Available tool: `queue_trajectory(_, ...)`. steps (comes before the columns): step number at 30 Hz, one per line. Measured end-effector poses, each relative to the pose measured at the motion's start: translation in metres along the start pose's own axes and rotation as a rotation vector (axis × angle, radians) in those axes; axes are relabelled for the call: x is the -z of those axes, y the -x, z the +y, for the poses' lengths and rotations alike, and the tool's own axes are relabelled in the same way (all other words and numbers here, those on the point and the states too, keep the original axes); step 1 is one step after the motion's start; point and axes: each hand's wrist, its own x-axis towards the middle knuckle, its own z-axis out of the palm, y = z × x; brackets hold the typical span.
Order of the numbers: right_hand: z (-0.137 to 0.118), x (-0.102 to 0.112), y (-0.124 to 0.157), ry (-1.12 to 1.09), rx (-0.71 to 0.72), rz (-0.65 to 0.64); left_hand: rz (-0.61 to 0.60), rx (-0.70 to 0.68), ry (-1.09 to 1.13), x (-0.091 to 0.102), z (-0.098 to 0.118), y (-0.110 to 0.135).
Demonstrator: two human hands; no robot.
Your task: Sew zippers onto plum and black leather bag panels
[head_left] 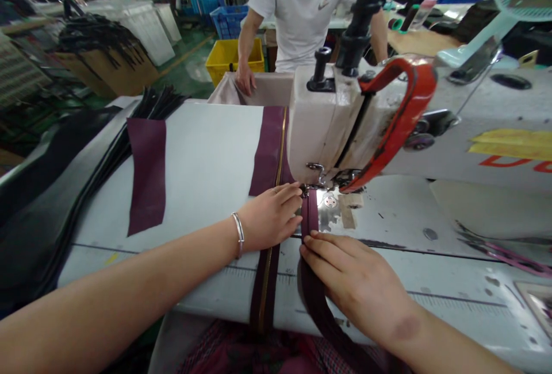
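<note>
My left hand [269, 217] lies palm down on maroon material just left of the sewing machine's presser foot [305, 190], its fingers stretched out. Under it runs a zipper [268, 273] with gold teeth, joined behind the hand to a maroon panel [269, 150] and trailing over the table's front edge. My right hand [351, 276] has its fingertips closed on a dark maroon zipper tape [309, 213] that leads into the foot. The tape's loose length curves down toward my lap. A sewing machine [332, 127] with a red guard stands directly ahead of my hands; its needle is hidden.
A separate maroon piece [146, 176] lies on the white table, beside stacked black strips [99, 173]. Pink-handled scissors [513, 256] rest at the right. Across the machine stands a person in a white shirt [302, 12], near a yellow crate [237, 55]. A fan [521, 0] is at upper right.
</note>
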Motion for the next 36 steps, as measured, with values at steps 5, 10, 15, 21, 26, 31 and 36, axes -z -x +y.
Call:
queue_trajectory(5,0.003,-0.004,-0.003,-0.009,-0.028,0.007,-0.044,0.080,0.062,-0.004,-0.005,-0.002)
queue_trajectory(10,0.003,-0.006,-0.004,-0.013,-0.050,0.028,-0.056,0.099,0.076,-0.004,-0.007,-0.003)
queue_trajectory(15,0.003,-0.009,-0.002,-0.043,-0.052,0.019,-0.032,0.094,0.088,-0.007,-0.006,-0.002)
queue_trajectory(21,0.007,-0.008,0.000,-0.056,-0.078,0.018,-0.023,0.119,0.142,-0.005,-0.013,0.001)
queue_trajectory(26,-0.005,0.004,0.006,-0.115,-0.109,-0.030,-0.061,0.149,0.083,-0.001,-0.043,-0.017)
queue_trajectory(31,-0.025,0.015,0.019,0.038,-0.317,-0.090,-0.163,0.211,-0.061,-0.001,-0.044,-0.024)
queue_trajectory(36,0.008,0.023,0.013,0.308,-0.436,-0.229,-0.222,0.298,-0.182,0.025,-0.014,0.008)
